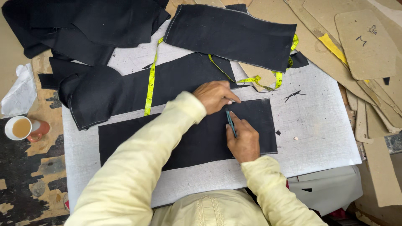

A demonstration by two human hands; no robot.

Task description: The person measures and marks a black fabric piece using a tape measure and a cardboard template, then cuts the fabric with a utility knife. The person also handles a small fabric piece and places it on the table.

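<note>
Head view: the right hand (244, 141) pinches a thin blue-green marking tool (230, 122), its tip set on a flat black fabric panel (180, 140) that lies on the pale grey work surface (318, 125). The left hand (215, 96) presses the panel's upper edge just above the tool, fingers curled and flat on the cloth, holding nothing. The step in hand appears to be marking a line across the panel, near its right-hand third. Judged from this, the next stroke calls for steady downward pressure from the left hand so the cloth does not creep, and a straight pull of the tool toward the body.

Edges: the panel's right edge sits near the hands, with bare grey surface beyond it. A yellow tape measure (150, 83) drapes over the black pieces above, its nearest loop just beyond the left hand. Cardboard patterns (368, 46) stack at the far right, well apart. A cup (19, 127) stands at the left table edge, well clear. Open room lies right of and below the panel.
</note>
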